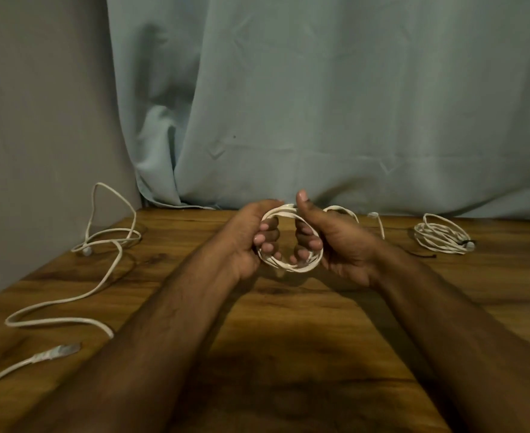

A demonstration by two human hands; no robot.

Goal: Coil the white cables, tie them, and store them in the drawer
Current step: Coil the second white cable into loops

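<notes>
Left hand (251, 235): raised above the table, fingers curled through the left side of the coiled white cable (292, 266), clasping its loops against the palm.
Right hand (329, 239): opposite the left, fingers hooked through the right side of the same coil, thumb upright at the top of the ring; closed on the strands.
Coiled white cable: a small ring of several loops held between both hands, above the middle of the table, not resting on it.
Loose tail (379, 223): a short length arches out of the coil behind the right hand and ends in a pale plug near the back edge of the table.
Tied bundle (441, 237): a second white cable, already wound into flat loops with a dark tie at its right end, lies on the table far right, well apart from the hands.
Uncoiled cable (101, 276): sprawls over the left part of the table in loose bends, one loop standing up against the wall; a connector (59, 353) lies at front left.
Black tie (423, 255): a thin dark strand on the wood just beside the right wrist.
Wooden table (288, 339): dark-grained top, shadowed under the forearms.
Backdrop: pale blue curtain (320, 104) behind the table.
</notes>
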